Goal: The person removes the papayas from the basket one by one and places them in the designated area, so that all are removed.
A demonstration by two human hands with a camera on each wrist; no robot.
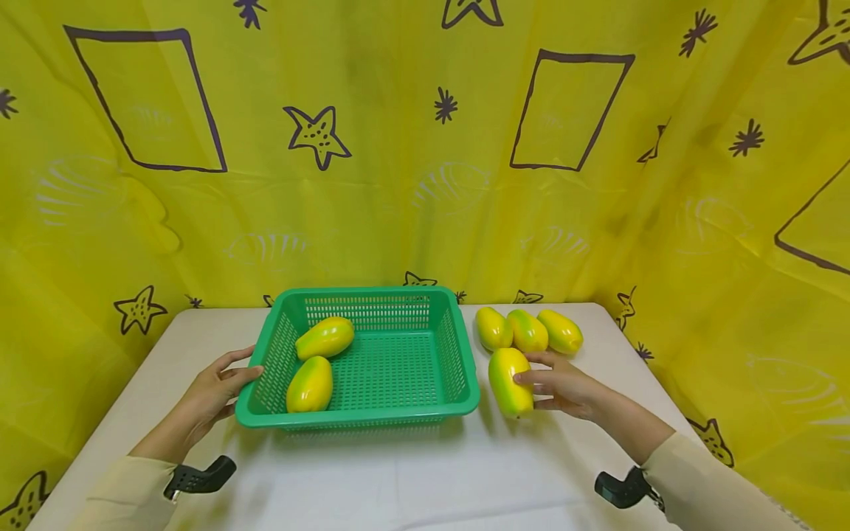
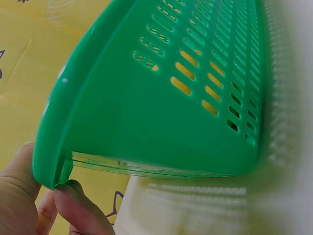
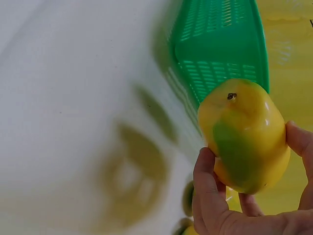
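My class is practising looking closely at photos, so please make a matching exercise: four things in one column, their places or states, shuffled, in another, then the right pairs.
Things
1. Left hand
2. Right hand
3. Green basket
4. Row of three fruits

Places or states
A. Has two fruits inside
B. Grips the basket
C. Lying side by side, right of the basket
D. Holds a single fruit

Pairs: 1-B, 2-D, 3-A, 4-C
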